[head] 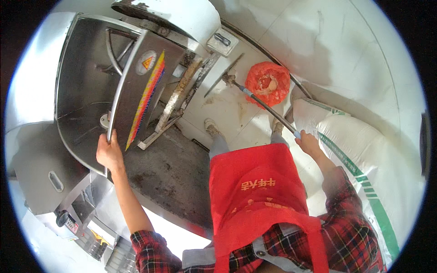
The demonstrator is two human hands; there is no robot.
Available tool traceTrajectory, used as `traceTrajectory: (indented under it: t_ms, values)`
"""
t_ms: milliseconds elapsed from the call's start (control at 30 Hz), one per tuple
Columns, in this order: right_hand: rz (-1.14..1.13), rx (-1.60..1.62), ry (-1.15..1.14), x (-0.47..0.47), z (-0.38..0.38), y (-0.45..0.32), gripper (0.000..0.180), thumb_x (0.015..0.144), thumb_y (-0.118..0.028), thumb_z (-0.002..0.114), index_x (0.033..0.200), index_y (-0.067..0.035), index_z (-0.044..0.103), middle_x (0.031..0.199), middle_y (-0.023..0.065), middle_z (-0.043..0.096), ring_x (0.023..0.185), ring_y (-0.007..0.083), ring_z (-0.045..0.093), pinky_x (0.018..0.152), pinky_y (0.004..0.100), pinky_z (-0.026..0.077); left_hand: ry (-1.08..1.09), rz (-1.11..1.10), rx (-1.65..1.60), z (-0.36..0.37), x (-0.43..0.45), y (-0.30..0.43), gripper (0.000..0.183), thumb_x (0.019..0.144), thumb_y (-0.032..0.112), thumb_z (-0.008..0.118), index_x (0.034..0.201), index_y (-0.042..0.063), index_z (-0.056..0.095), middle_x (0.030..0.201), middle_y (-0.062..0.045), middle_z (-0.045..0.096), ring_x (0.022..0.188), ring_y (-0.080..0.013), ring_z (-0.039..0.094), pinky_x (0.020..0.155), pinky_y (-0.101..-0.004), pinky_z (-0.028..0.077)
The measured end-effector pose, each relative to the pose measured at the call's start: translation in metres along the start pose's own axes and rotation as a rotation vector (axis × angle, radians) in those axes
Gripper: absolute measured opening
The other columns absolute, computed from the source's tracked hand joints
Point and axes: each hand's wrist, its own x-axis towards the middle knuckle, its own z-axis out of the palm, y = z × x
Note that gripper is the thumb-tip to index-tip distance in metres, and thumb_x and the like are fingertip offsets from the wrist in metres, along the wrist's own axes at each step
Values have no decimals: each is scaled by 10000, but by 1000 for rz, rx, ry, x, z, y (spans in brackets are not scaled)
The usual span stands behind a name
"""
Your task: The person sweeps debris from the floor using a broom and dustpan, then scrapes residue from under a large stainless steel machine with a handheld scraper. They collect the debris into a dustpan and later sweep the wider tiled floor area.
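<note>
My left hand (110, 153) is closed around the metal rim (119, 88) of a stainless-steel machine tub, which looks like a dough mixer. Bent metal bars (114, 51) show inside the tub. In my right hand (309, 143) is the pole (273, 112) of a long-handled floor sweeper or squeegee. Its narrow head (218, 82) rests on the tiled floor beside the machine's frame, with a clump of dirt where pole and head join. A red plastic bag (252, 73) stands open just right of the head, with pale scraps inside.
White sacks with green stripes (355, 146) are piled at my right, against the wall (341, 44). The machine's worn metal frame (177, 95) stands low at the left, over a dark, dirty floor patch (164, 174). A small box with a black handle (222, 40) sits beyond the head.
</note>
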Motion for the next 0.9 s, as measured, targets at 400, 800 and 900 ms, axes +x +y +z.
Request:
traceTrajectory:
  t_ms: [400, 800, 900]
  values:
    - [128, 152, -108, 37, 37, 19, 302, 746, -164, 648, 931, -31, 450, 728, 219, 557, 711, 410, 559, 585, 461, 430, -617, -244, -744, 486, -148, 183, 257, 725, 123, 619, 966, 40, 592, 839, -128, 624, 769, -276, 610, 691, -369, 481]
    - [514, 73, -353, 67, 51, 0, 354, 836, -133, 554, 1179, -153, 468, 705, 143, 529, 617, 272, 463, 541, 370, 402, -71, -68, -336, 815, -104, 198, 234, 632, 121, 679, 857, 86, 623, 770, -101, 634, 675, -298, 594, 659, -393, 484]
    - [489, 152, -210, 70, 40, -16, 205, 683, -19, 562, 874, -4, 489, 605, 183, 505, 551, 345, 528, 493, 372, 398, -328, -294, -560, 809, -122, 160, 199, 646, 105, 670, 826, 63, 599, 765, -107, 625, 676, -284, 591, 647, -393, 477]
